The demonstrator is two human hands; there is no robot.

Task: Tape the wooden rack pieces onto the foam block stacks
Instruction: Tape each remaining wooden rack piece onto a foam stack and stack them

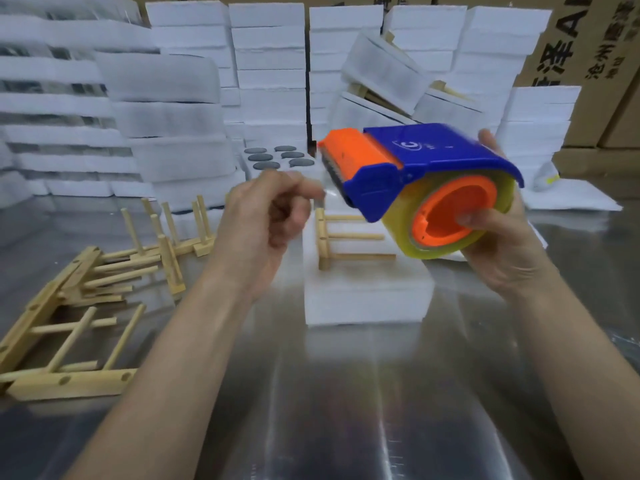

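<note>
My right hand (502, 237) grips a blue and orange tape dispenser (415, 168) loaded with a roll of clear yellowish tape, held in the air above the table. My left hand (266, 216) is raised beside the dispenser's orange cutter end, its fingertips pinched at the loose tape end, which is blurred. Below them a white foam block stack (367, 296) stands on the shiny table, with a wooden rack piece (343, 237) lying on top of it, partly hidden by the dispenser.
A pile of loose wooden rack pieces (90, 296) lies at the left on the metal table (346, 410). Tall stacks of white foam blocks (270, 64) fill the back. One foam block shows dark round discs (277, 157). Cardboard boxes (588, 46) stand at the right.
</note>
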